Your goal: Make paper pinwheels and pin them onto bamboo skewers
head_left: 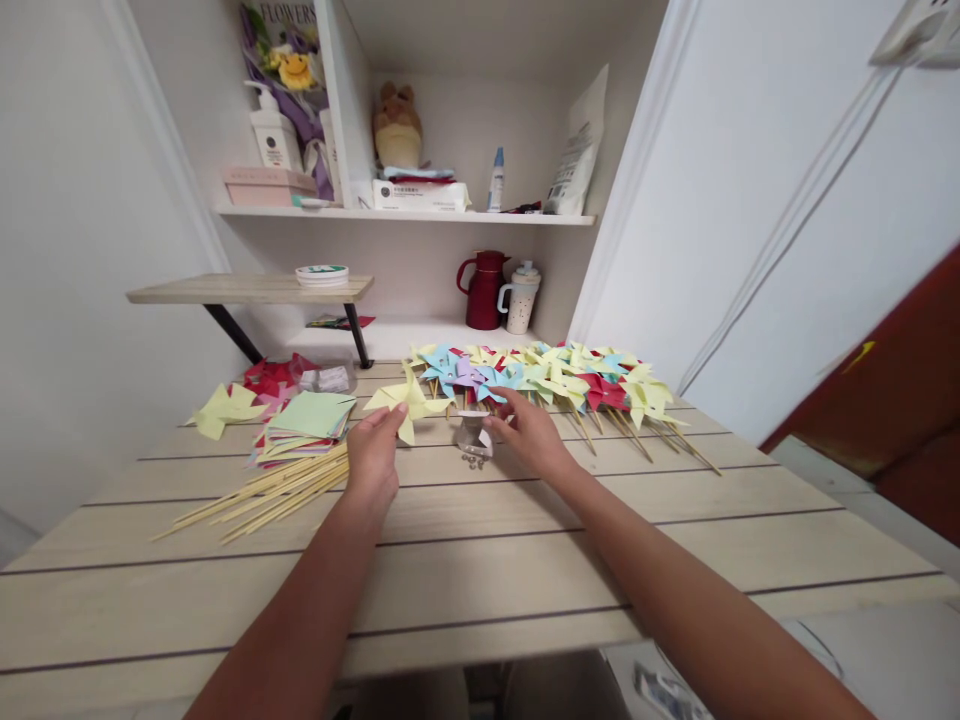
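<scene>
Far left on the table (480, 560): one loose yellow paper shape (223, 408), beside a heap of red paper pieces (274, 378). Next right, a stack of coloured paper squares (306, 422), green sheet on top. A bundle of wooden sticks (262, 492) lies fanned out in front of the stack, tips pointing left.

Left hand (373, 455): fingers closed in a pinch on the lower edge of a yellow pinwheel (409, 402), which lies flat on the table just past the fingertips.

Centre, between the two hands: a small clear container (472, 435) with a few small metal pieces (474, 461) on the table touching its near side.

Right hand (529, 430): palm down, fingers loosely spread, holding nothing; fingertips rest at the near edge of the row of finished pinwheels (555, 375), which runs rightward across the table, sticks pointing towards the viewer.

Background shelf: red jug (484, 288), white mug (520, 297).
</scene>
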Demonstrator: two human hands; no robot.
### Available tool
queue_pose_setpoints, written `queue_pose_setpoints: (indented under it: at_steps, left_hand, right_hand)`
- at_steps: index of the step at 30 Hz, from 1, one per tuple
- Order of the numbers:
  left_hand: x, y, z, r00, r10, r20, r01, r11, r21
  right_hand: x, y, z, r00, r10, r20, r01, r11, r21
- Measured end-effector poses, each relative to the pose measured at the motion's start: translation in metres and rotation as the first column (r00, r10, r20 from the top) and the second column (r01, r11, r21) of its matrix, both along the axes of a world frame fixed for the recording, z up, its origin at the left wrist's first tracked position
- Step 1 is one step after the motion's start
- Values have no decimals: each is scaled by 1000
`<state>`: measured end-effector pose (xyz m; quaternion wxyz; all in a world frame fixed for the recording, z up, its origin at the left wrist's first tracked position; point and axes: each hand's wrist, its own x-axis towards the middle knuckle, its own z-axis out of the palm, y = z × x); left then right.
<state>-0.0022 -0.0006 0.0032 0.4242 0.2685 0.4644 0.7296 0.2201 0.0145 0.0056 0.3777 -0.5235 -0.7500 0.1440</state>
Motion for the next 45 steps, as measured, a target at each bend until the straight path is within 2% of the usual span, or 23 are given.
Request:
queue_pose_setpoints:
  at_steps: [3,6,10,16,20,24,28,32,35,38,40,42,45]
  left_hand:
    - [0,0,0,1000,-2,-2,2,1000,-7]
    - [0,1,-1,1000,-10,-3,10,1000,-11]
    - [0,1,-3,1000,-22,1,22,1000,-10]
    - [-3,4,-6,999,39,16,-39,999,-9]
    - [-7,6,-7,998,57,17,-57,998,-15]
    - [-6,3,-7,1000,2,-21,-3,1000,-23]
    - [3,-3,-5,991,-78,-108,77,997,-12]
    - [11,-9,-3,962,-105,-250,112,994,14]
    - [15,-12,0,922,-127,-365,152,988,39]
    - [20,-15,5,868,-156,-472,213,975,70]
    - [24,-18,8,830,-171,-531,253,964,85]
    - [27,-20,10,791,-182,-585,285,954,89]
    - [30,-20,9,770,-200,-606,309,948,80]
  right_hand:
    - [-2,-1,-2,998,49,42,-47,997,-59]
    - [-8,2,-3,997,67,23,-66,996,-56]
    - [-11,9,1,997,39,-72,-43,997,-59]
    - [-15,22,9,973,-25,-229,-3,992,-124]
    - [-28,30,10,960,41,-276,-101,974,-204]
    - [-44,31,7,940,102,-325,-200,938,-282]
    - [-44,28,5,925,101,-366,-207,943,-262]
    - [-27,20,10,925,85,-371,-165,968,-190]
    - [-14,10,15,914,47,-402,-115,982,-148]
    - [-8,-1,20,876,69,-478,-128,987,-92]
    - [-9,-7,23,853,119,-508,-172,983,-60]
    - [-12,-11,25,829,170,-533,-252,964,-84]
    - [-15,-16,28,747,221,-628,-416,891,-181]
